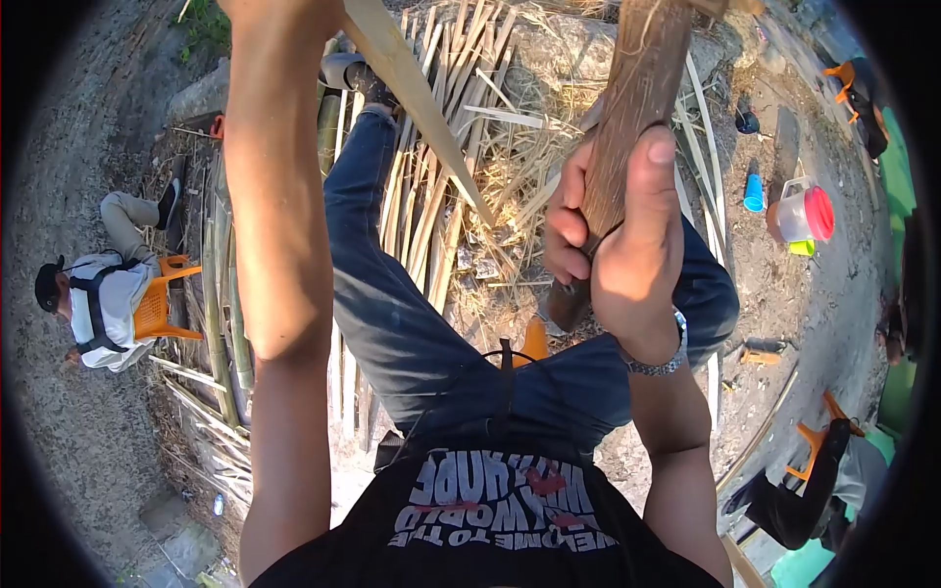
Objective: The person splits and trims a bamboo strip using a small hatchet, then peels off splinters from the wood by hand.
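On the left, a person in a white top (pixel 108 299) sits on an orange plastic chair (pixel 157 306). Our left hand (pixel 281 12) is cut off at the top edge; we cannot tell how far its fingers are open. Beside it, a long, flat, pale wooden strip (pixel 417 103) slants down over piled pale strips (pixel 441 147) on the ground. Our right hand (pixel 632 235) has its fingers (pixel 569 230) closed around a thick, rough brown wooden piece (pixel 642 103). Further right are a blue plastic cup (pixel 754 193) and a clear jug with a red lid (pixel 806 212).
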Available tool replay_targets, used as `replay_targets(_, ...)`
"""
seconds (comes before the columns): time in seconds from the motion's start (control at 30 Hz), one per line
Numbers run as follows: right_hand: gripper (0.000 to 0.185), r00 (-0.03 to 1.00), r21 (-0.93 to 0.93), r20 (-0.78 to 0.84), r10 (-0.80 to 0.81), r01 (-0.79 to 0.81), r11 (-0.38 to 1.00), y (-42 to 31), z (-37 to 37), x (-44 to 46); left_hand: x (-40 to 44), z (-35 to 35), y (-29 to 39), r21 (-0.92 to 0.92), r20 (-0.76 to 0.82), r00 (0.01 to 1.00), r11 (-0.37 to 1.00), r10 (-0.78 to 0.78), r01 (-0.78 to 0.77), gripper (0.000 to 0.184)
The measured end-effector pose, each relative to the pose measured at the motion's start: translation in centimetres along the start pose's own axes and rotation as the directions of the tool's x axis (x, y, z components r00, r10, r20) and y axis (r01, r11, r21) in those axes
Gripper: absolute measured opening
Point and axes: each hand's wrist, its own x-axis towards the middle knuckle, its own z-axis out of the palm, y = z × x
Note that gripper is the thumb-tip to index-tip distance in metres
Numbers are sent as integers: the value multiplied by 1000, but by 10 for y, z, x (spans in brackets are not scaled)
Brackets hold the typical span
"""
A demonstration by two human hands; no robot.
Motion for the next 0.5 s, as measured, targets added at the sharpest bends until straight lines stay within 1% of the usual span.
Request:
replay_targets(0.03, 67, 999, -28, 18, -43, 43, 999, 19, 0, -1, 0, -1, 3, 18, 66, 995, 997, -74, 73, 42)
replay_targets(0.07, 67, 989, -186, 74, 127, -111, 976, 41, -9, 1, 1, -1, 4, 13, 71, 995, 998, -66, 65, 42)
replay_targets(0.1, 67, 943, -271, 51, 328, -303, 914, 68, -21, 5, -1, -3, 4, 8, 61, 997, 998, -56, 56, 41)
replay_targets(0.13, 66, 859, -349, 10, 512, -477, 807, 74, -24, 9, -3, -3, 3, 3, 50, 998, 999, -45, 45, 41)
replay_targets(0.17, 66, 866, -349, 11, 499, -465, 814, 71, -33, 9, -2, -2, 2, -3, 43, 998, 999, -34, 35, 40)
replay_targets(0.23, 66, 885, -101, 16, 465, -462, 881, 34, -30, 9, 4, 2, 0, -37, 54, 999, 999, 8, -6, 39)
replay_targets(0.27, 66, 867, -95, 15, 498, -494, 864, 18, -23, 4, 0, -1, 0, -46, 56, 998, 999, 13, -10, 39)
replay_targets(0.3, 66, 948, 26, 23, 319, -319, 947, 1, -13, -2, -20, 16, 19, 36, 28, 996, 996, 86, -87, 39)
replay_targets(0.33, 66, 995, 140, 8, 95, -96, 986, -6, -6, -2, -24, 14, 18, 46, 28, 997, 996, 74, -75, 39)
replay_targets(0.37, 65, 1000, 138, -24, -1, 4, 990, 7, 4, -5, -24, 15, 18, 50, 67, 995, 996, 69, -72, 39)
replay_targets(0.4, 65, 998, -49, 34, 47, -45, 998, 33, 1, -5, -22, 19, 20, 46, 109, 992, 996, 70, -75, 38)
replay_targets(0.43, 67, 990, -106, 80, 113, -104, 989, 75, -14, -6, -25, 26, 20, 189, 57, 992, 974, 114, -123, 38)
replay_targets(0.47, 68, 977, -169, 122, 174, -152, 974, 100, -25, -6, -18, 18, 15, 173, 63, 990, 975, 130, -139, 38)
replay_targets(0.5, 71, 920, -101, 105, 376, -367, 925, 75, -24, -5, -2, 0, 3, 79, 48, 998, 995, 48, -52, 38)
